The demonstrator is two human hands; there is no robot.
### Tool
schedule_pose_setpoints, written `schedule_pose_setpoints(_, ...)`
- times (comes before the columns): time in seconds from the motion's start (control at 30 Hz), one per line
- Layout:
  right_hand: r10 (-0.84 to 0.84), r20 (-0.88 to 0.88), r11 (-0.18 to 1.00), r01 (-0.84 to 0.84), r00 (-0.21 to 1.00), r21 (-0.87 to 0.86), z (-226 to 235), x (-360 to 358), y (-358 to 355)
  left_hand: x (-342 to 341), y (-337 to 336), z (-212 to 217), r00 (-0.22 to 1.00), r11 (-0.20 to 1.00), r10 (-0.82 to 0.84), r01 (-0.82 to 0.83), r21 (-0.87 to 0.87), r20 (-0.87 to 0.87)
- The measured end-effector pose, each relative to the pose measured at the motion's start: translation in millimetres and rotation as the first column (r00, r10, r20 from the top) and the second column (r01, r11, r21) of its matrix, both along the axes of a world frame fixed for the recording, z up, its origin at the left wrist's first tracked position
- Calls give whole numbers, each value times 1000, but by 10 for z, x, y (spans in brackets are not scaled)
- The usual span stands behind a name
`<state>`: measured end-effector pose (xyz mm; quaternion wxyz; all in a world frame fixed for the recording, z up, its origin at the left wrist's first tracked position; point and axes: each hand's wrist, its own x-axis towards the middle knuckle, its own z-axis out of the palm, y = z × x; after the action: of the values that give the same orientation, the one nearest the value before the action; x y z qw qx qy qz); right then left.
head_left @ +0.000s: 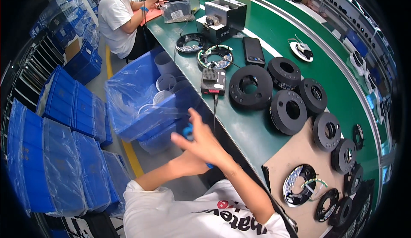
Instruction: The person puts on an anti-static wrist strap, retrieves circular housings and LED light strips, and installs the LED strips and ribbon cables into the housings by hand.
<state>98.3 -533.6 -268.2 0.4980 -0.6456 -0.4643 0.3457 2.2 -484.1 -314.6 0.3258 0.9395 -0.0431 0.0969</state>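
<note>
My right hand point(200, 141) is raised in front of my body, over the gap between the table and a blue bin. Its thumb and index finger are spread apart. Partly behind them is a small blue thing point(187, 131), blurred, whose kind I cannot make out. My left hand point(192, 163) lies behind and below the right one, crossing it, and its fingers are hidden. Closest on the table is a small black boxy device point(212, 81) with a round grille and a cable point(215, 113). Beside it sits a thick black ring-shaped housing point(250, 87).
Left of the table, a blue bin point(124, 124) lined with plastic holds white round parts. More black rings point(288, 112) stand on the green table point(239, 128) and cardboard point(278, 165). Farther back are a power bank-like black block point(254, 50), a metal-and-black machine point(222, 19) and a seated co-worker point(117, 17).
</note>
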Motion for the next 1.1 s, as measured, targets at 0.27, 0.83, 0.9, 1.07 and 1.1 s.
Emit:
schedule_pose_setpoints(0.27, 426, 243, 748, -188, 872, -636, -605, 5, 45, -126, -81, -485, 942, 933, -193, 263, 248, -275)
schedule_pose_setpoints(0.83, 75, 454, 995, -34, 888, -98, -1009, -77, -6, -210, -241, -167, 951, 992, 14, -52, -114, -310)
schedule_pose_setpoints(0.9, 29, 362, 998, -4, 932, -70, -985, -85, -20, -222, -211, -50, 929, 986, 41, -98, -138, -367)
schedule_pose_setpoints(1.07, -83, 168, 997, 83, 982, 5, -739, 118, -18, -438, 523, 71, 956, 797, 180, -279, -535, -231)
schedule_pose_setpoints(1.1, -33, 172, 999, 31, 985, 16, -690, 142, -15, -503, 675, -15, 943, 646, 294, -315, -695, -154)
